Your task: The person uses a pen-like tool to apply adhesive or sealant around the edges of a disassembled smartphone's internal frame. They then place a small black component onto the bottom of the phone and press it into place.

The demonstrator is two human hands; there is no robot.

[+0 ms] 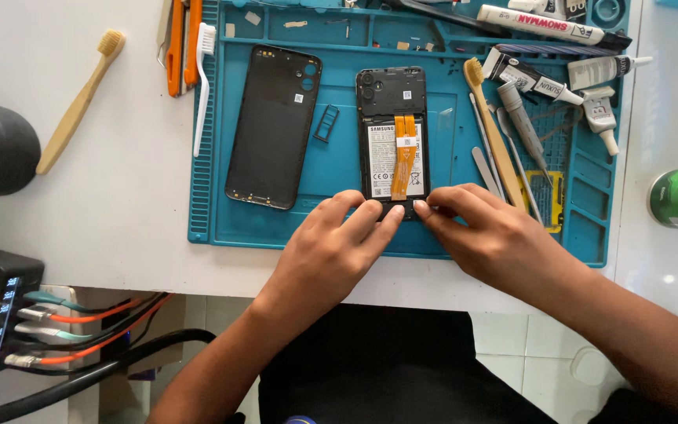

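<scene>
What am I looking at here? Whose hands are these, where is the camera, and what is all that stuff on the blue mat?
There is one picture, from a camera worn on a person's head, looking down at their bare hands. The left hand and right hand both touch the bottom edge of an opened phone, its battery and an orange ribbon cable exposed. Neither hand holds a tool. The phone lies on a blue work mat. Beside it lie the phone's black back cover and a small card tray. To the right are glue tubes and a bamboo toothbrush.
</scene>
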